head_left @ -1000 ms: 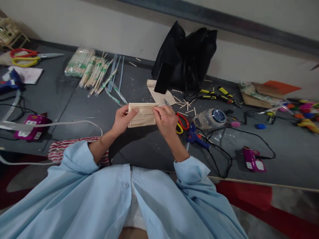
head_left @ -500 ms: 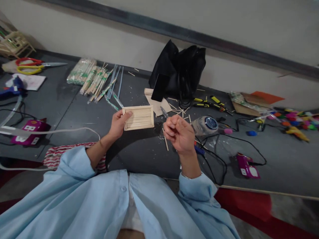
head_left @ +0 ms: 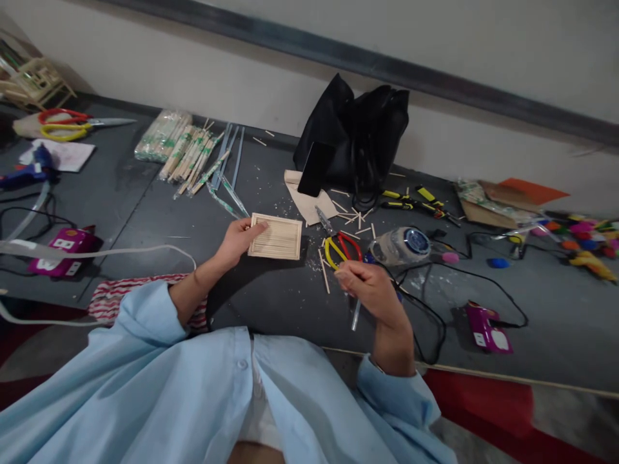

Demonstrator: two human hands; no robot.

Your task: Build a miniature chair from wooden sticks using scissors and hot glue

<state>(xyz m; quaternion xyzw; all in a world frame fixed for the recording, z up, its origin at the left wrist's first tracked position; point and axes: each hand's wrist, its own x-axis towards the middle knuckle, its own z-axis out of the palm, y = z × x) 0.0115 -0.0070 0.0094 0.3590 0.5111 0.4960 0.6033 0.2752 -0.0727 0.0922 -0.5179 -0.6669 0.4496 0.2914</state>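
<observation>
Sole view: from wearer's head, forward and down past shirt [head_left: 193, 386] onto worktable [head_left: 275, 293].

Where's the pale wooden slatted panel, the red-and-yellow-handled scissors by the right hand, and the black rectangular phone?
Pale wooden slatted panel [head_left: 277, 239], head view: middle of its face.
Red-and-yellow-handled scissors [head_left: 331, 232], head view: near the pivot.
Black rectangular phone [head_left: 316, 169], head view: middle of its face.
</observation>
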